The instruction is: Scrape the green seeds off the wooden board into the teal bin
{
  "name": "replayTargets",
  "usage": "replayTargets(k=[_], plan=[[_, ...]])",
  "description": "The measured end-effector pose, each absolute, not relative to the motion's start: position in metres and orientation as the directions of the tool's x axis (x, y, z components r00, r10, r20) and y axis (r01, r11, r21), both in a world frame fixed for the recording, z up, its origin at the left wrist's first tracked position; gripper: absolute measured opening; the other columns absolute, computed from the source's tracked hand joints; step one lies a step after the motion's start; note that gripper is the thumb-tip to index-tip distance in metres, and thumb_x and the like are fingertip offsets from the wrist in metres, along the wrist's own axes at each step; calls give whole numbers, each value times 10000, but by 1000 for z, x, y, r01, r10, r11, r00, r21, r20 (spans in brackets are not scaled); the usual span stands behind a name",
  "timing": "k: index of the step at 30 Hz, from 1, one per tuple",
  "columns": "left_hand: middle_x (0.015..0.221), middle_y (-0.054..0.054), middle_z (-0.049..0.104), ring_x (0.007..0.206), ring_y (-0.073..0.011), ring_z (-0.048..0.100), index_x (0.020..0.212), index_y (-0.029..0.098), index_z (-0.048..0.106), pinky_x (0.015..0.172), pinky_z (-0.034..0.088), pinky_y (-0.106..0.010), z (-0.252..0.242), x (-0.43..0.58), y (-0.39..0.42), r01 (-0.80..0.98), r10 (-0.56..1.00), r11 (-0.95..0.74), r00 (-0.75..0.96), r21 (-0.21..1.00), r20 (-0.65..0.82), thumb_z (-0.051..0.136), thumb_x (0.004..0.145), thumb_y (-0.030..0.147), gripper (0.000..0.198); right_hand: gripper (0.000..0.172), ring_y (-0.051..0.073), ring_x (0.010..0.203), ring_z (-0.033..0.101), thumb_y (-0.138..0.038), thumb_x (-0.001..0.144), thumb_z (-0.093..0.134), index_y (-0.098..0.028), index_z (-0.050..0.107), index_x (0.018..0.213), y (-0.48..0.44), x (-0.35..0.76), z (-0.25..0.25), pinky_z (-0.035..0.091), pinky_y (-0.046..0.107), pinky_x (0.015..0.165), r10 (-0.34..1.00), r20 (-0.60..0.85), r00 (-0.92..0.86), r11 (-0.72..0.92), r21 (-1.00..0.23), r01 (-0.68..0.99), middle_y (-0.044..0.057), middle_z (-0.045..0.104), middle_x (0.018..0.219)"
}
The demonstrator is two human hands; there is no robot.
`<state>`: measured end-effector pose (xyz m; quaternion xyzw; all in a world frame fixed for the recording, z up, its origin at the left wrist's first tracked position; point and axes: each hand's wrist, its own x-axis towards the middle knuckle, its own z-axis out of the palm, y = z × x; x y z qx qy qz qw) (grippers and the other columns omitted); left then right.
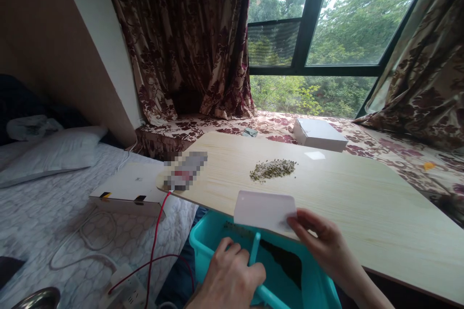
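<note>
Wood-grain tabletop [362,198] extends below the window [344,24]. Right hand [322,241] pinches the white plate [263,208] at its right end, near the tabletop's front edge. Left hand [234,275], lower, grips the divider [254,248] of the turquoise bin [203,237]. Granules [273,170] lie beyond the plate.

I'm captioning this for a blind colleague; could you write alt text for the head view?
A right hand holds a flat white sheet at the near edge of a table, while the left hand grips a turquoise container below. A patch of small greenish grains lies on the table, beyond the sheet. Behind is a window between patterned curtains.
</note>
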<state>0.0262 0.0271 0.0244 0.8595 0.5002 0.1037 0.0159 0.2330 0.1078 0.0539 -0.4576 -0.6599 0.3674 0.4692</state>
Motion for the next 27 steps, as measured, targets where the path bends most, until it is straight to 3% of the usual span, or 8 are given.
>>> replayTargets(k=[5, 11, 19, 27], plan=[[627, 33, 513, 637, -185, 485, 657, 241, 560, 669, 327, -317, 7, 7, 19, 863, 863, -455, 367, 219, 347, 784, 538, 650, 482, 222, 219, 697, 695, -384, 678, 662, -196, 705, 789, 146, 260, 59, 547, 288, 632, 933, 319, 165, 269, -926, 265, 65, 745, 729], [618, 53, 480, 616, -163, 467, 654, 236, 524, 674, 315, -305, 7, -7, 12, 874, 842, -450, 347, 183, 413, 809, 594, 475, 377, 228, 223, 719, 686, -385, 718, 597, -191, 701, 775, 167, 264, 48, 523, 307, 675, 917, 361, 172, 276, -883, 381, 65, 751, 771], [669, 61, 515, 653, -159, 522, 710, 227, 522, 664, 331, -284, 22, -16, 8, 858, 880, -460, 406, 228, 247, 786, 685, 400, 316, 215, 209, 712, 673, -360, 730, 570, -187, 693, 765, 164, 258, 49, 507, 295, 667, 925, 362, 119, 287, -867, 406, 53, 743, 750], [692, 41, 555, 704, -189, 550, 697, 210, 554, 653, 335, -287, 39, -13, 7, 906, 940, -337, 308, 254, 149, 839, 618, 366, 334, 197, 210, 699, 668, -349, 709, 575, -193, 688, 752, 161, 255, 54, 503, 290, 640, 925, 352, 142, 278, -883, 379, 49, 741, 743]])
